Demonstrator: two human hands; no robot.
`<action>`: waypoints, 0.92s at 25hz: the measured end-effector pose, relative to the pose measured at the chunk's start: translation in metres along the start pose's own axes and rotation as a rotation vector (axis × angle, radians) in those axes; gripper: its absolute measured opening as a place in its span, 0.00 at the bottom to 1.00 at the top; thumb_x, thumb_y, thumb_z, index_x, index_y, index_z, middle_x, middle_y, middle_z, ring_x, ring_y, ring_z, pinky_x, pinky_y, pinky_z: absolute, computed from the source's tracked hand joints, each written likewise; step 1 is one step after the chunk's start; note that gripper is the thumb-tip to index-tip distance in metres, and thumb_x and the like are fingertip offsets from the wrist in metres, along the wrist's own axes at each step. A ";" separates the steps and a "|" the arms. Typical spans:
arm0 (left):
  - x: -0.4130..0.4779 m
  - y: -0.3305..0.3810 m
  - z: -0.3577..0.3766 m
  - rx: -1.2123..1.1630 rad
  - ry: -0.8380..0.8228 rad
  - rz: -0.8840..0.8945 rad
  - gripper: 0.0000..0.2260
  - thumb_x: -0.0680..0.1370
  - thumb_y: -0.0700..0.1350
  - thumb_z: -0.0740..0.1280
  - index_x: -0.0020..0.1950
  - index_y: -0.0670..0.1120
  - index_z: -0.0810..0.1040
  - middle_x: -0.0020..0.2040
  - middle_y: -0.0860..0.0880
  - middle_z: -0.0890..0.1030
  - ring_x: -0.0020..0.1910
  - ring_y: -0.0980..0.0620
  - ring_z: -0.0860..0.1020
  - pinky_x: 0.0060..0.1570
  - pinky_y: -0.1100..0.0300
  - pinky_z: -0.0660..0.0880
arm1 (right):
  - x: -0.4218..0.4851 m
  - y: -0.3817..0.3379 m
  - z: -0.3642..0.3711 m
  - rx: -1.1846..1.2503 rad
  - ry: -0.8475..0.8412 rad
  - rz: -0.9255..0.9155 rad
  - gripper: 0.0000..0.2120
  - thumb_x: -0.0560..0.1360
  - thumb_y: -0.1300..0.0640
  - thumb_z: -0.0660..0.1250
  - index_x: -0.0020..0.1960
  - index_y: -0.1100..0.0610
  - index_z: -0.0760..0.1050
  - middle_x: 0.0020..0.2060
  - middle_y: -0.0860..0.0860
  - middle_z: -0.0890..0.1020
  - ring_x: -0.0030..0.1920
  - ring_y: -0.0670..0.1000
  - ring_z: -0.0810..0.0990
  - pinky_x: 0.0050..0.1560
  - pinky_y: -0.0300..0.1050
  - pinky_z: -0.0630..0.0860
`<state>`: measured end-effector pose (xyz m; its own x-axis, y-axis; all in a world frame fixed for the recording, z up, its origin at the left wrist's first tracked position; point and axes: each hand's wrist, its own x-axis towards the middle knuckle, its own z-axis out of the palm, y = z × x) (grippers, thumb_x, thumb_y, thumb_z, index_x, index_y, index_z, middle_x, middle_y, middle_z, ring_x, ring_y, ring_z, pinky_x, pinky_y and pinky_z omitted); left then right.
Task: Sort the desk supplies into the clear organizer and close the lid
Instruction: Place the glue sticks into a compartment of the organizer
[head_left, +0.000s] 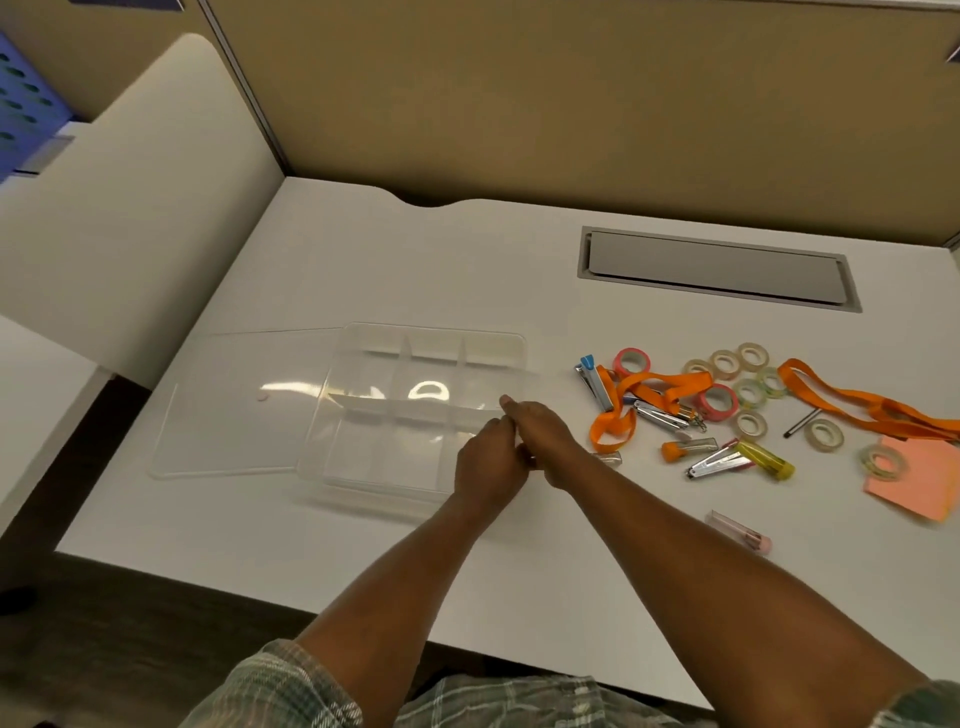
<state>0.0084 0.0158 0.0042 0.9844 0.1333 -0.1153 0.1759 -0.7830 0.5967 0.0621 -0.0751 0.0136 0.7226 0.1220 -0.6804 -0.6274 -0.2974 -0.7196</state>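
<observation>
The clear organizer (431, 328) lies on the white desk with its divided compartments empty. Its lid (234, 415) is swung open flat to the left. My left hand (488, 460) and my right hand (543, 431) are pressed together over the organizer's right front corner, fingers curled. Whether they hold anything is hidden. To the right lie the loose supplies: several tape rolls (748, 392), two orange lanyards (857, 402), metal clippers (597, 387), a yellow marker (766, 458) and pink sticky notes (919, 483).
A small clear tube with a pink end (740, 530) lies near the desk's front right. A grey cable hatch (717, 270) is set into the desk at the back right. Tan partition walls (571, 104) close off the back and left.
</observation>
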 end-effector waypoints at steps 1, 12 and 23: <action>0.000 0.005 0.002 -0.017 0.002 0.010 0.09 0.76 0.45 0.66 0.55 0.45 0.77 0.45 0.47 0.81 0.43 0.48 0.81 0.39 0.58 0.74 | 0.004 -0.002 -0.003 0.002 0.019 -0.002 0.13 0.78 0.41 0.64 0.54 0.50 0.75 0.53 0.53 0.81 0.50 0.54 0.80 0.53 0.56 0.81; 0.008 0.007 0.010 0.026 0.008 0.175 0.20 0.76 0.58 0.67 0.59 0.45 0.77 0.53 0.47 0.81 0.49 0.49 0.80 0.44 0.62 0.69 | 0.028 0.008 -0.047 -0.394 0.235 -0.011 0.21 0.82 0.49 0.60 0.74 0.54 0.68 0.71 0.55 0.74 0.66 0.58 0.75 0.65 0.54 0.77; 0.008 -0.015 0.010 0.145 -0.008 0.127 0.24 0.73 0.62 0.67 0.59 0.45 0.76 0.53 0.48 0.80 0.48 0.48 0.81 0.44 0.58 0.75 | 0.014 0.013 -0.020 -0.310 0.178 -0.108 0.23 0.81 0.44 0.62 0.71 0.54 0.71 0.69 0.54 0.75 0.64 0.57 0.77 0.62 0.52 0.78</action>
<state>0.0131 0.0228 -0.0135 0.9983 0.0233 -0.0528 0.0461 -0.8727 0.4862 0.0694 -0.0965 -0.0027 0.8362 0.0103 -0.5483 -0.4465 -0.5679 -0.6915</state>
